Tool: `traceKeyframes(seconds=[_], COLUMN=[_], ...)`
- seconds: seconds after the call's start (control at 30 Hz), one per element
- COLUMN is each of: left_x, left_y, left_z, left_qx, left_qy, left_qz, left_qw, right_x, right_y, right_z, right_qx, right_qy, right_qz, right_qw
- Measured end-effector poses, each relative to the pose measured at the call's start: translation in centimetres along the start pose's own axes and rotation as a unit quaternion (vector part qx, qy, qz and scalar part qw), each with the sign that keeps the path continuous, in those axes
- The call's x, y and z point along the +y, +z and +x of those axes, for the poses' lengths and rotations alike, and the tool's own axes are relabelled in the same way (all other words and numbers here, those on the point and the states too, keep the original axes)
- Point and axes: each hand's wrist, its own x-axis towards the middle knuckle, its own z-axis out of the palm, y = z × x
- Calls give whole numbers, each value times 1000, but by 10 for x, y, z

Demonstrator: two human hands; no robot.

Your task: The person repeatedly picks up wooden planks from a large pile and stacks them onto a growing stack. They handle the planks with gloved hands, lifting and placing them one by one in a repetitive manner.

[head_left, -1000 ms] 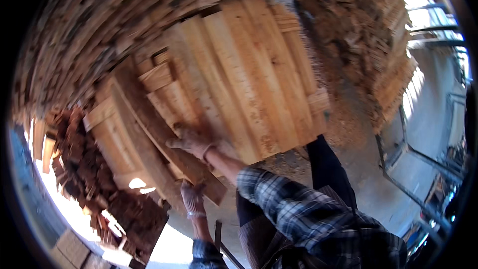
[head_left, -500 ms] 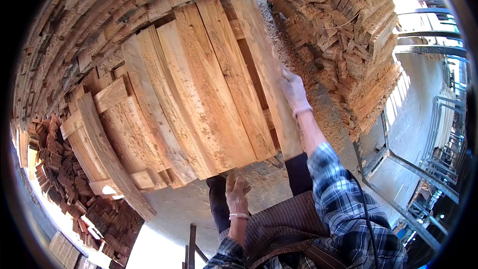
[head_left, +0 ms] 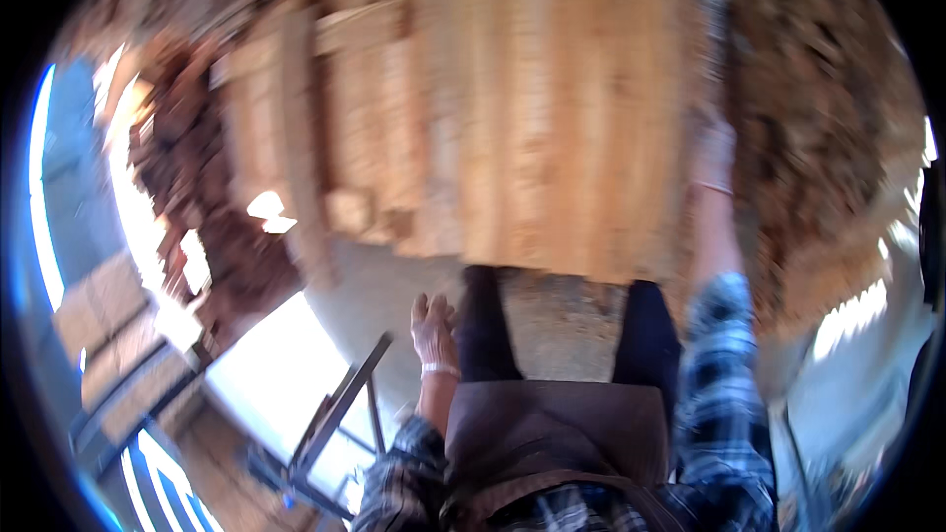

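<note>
Several long, pale tan wooden planks lie side by side at the upper center of the frame, their long edges nearly meeting, an arrangement that seems meant to make one flat, even layer. At the right of the frame, a worker's right hand, in what looks like a pale knit glove, is at the layer's outer edge, its arm almost straight, perhaps to reach the far side without a step. Blur hides the fingers; whether they grip wood cannot be told. Well apart from it, the left hand hangs at lower center with fingers loosely bent, apparently holding nothing, above a gray concrete floor and short of the planks' near ends.

Left of center, a long, darker brown wooden board lies lengthwise over lower, lighter timber, set off from the main row, possibly to keep it separate. Heaped reddish-brown wood pieces fill the left of the frame; a rough brown wood pile stands at right, leaving the worker a place between. Below, a dark brown apron spans the lap, likely to shield clothing, between blue-and-white plaid sleeves. A dark metal frame stands at lower left.
</note>
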Motion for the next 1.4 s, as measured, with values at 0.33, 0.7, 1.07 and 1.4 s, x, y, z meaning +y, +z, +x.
traceKeyframes(seconds=[0.33, 0.7, 1.07, 1.4], left_x=[154, 127, 57, -90], left_y=[-171, -80, 12, 66], left_z=[197, 44, 31, -20], left_qx=[125, -85, -324, -54], left_qy=[215, 153, 71, -25], left_qz=[425, 429, -33, 45], left_qw=[870, 886, 943, 997], right_x=[76, 231, 32, -58], right_y=[188, 367, 180, 2], right_z=[-138, -256, -266, -204], right_qx=[-195, -265, -474, -193], right_qy=[99, 98, 194, -49], right_qz=[-90, -474, -488, -697], right_qw=[972, 834, 707, 689])
